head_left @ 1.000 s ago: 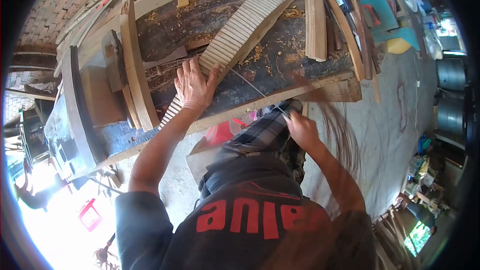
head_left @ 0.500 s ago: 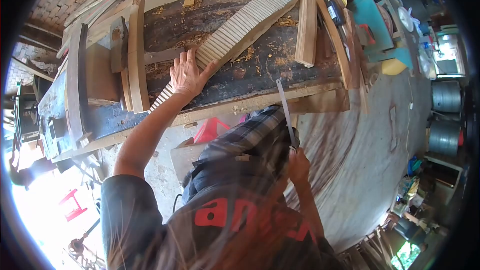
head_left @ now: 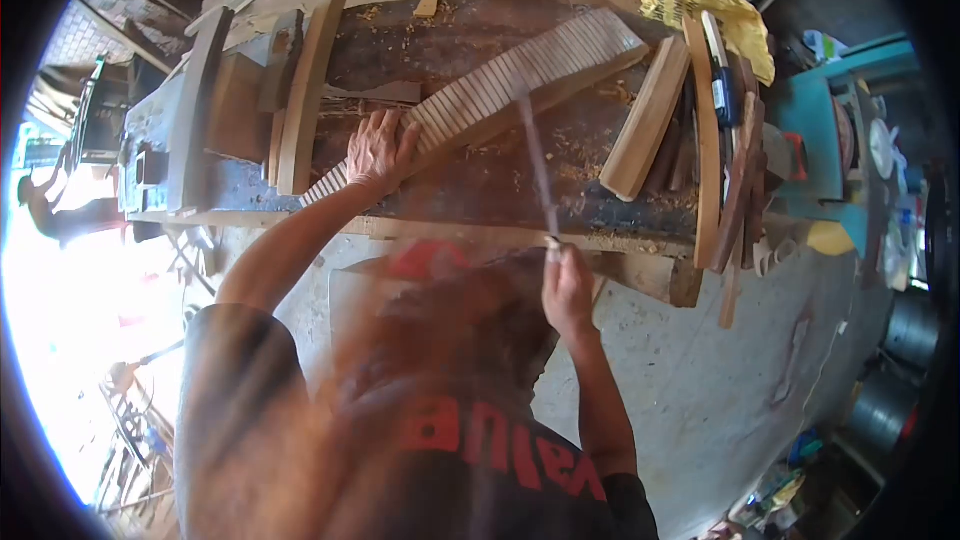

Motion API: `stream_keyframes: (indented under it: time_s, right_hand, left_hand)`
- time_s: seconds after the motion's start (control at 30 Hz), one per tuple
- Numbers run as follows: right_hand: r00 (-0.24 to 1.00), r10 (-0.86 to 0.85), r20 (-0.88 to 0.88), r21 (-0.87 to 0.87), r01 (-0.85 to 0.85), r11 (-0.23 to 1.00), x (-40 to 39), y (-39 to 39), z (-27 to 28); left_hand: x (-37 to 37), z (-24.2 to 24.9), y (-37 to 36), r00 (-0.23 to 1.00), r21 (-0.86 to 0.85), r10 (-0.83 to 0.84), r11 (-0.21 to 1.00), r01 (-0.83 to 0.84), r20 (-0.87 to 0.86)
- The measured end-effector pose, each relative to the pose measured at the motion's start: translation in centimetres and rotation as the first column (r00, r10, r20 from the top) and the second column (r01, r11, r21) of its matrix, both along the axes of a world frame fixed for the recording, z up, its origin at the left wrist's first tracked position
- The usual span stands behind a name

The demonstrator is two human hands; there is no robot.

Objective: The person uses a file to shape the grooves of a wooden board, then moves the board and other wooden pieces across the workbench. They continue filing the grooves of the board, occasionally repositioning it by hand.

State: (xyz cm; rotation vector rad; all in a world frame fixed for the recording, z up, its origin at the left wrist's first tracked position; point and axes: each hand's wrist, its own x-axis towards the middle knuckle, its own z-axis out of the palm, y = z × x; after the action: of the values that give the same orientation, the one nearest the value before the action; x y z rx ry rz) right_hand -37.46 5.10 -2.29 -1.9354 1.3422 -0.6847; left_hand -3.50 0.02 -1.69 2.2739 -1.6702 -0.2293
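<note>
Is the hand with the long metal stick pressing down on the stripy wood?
No, the right hand holds the metal blade raised, while the left hand presses the slotted wood piece.

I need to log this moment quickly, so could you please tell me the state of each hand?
Left hand: open, palm pressing flat on the slatted wooden strip.
Right hand: closed around the thin metal blade.

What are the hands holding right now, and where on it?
The right hand grips a thin metal blade by its near end. The left hand presses flat on the slatted wooden strip, not gripping it.
</note>
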Motion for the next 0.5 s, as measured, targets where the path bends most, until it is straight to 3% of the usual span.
stream_keyframes:
  time_s: [0.27, 0.33, 0.5]
  right_hand:
    - [0.969, 0.243, 0.032, 0.012, -0.244, 0.97, 5.8, -2.5, 2.5]
    - [0.961, 0.265, -0.084, 0.081, -0.259, 0.963, 6.4, -3.2, 3.2]
    - [0.934, 0.316, -0.17, 0.087, -0.305, 0.948, 6.6, -4.8, 4.6]
  left_hand:
    - [-0.4, -0.3, 0.0, 0.999, -0.111, 0.039, 0.993, -0.034, 0.037]
    - [-0.8, -0.1, 0.3, 0.996, -0.109, 0.082, 0.991, -0.077, 0.041]
    - [-3.9, 1.0, 2.3, 0.968, -0.044, 0.246, 0.968, -0.248, -0.049]
